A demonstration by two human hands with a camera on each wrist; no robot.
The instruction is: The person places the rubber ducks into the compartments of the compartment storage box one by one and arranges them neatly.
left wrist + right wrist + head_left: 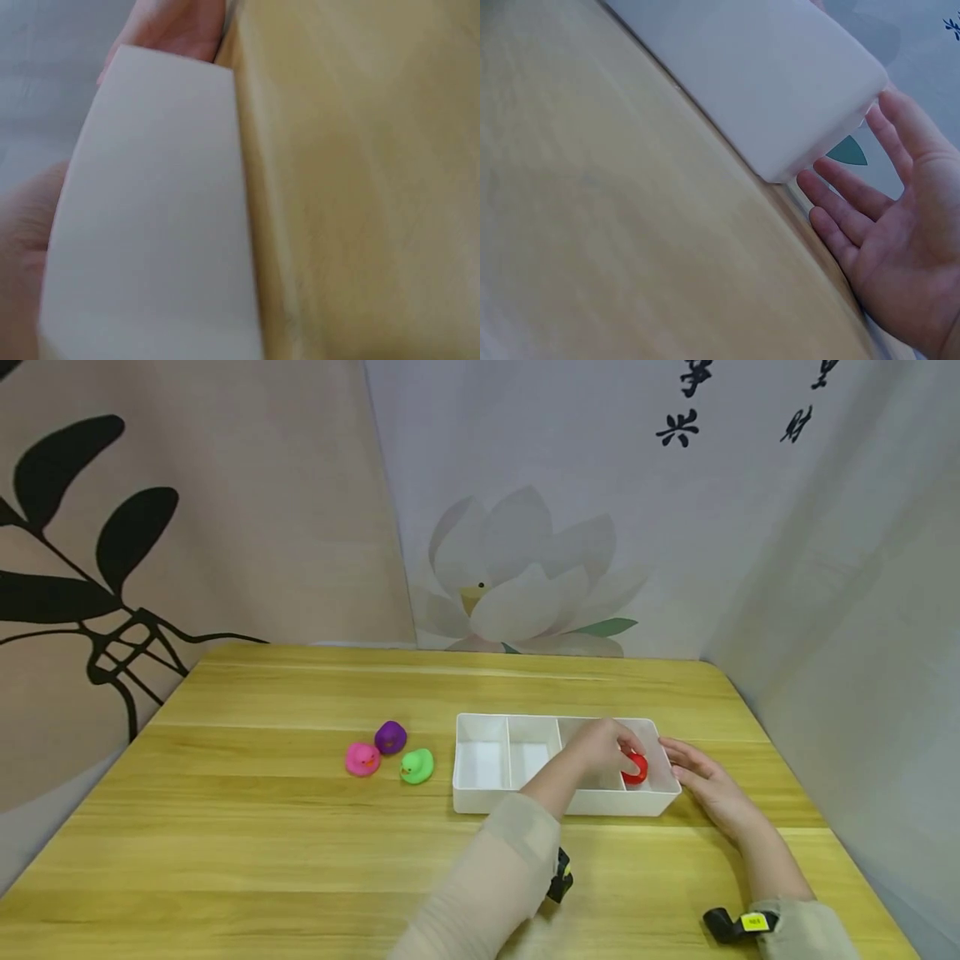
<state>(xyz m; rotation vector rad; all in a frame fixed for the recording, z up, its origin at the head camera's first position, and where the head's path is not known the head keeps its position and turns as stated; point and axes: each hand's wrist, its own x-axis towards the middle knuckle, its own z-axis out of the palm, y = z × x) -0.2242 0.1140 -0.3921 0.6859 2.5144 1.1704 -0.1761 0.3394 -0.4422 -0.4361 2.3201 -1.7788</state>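
A white divided box (480, 802) stands on the table, its compartments in a row. My left hand (600, 745) reaches into its right end, the fingers bent around a small glossy red toy (637, 770) in the rightmost compartment. Much of that toy is hidden, so its kind is unclear. At the box's right end, my right hand (708, 785) touches the wall with spread fingertips; the right wrist view shows this hand (907, 225) beside the box corner (810, 112). In the left wrist view the box's side wall (157, 210) covers most of the left hand.
Left of the box sit three rubber ducks on the wooden table (262, 843): a pink duck (363, 760), a purple duck (391, 737) and a green duck (417, 767). Behind the table hangs a printed curtain (525, 527) with a lotus and dark characters.
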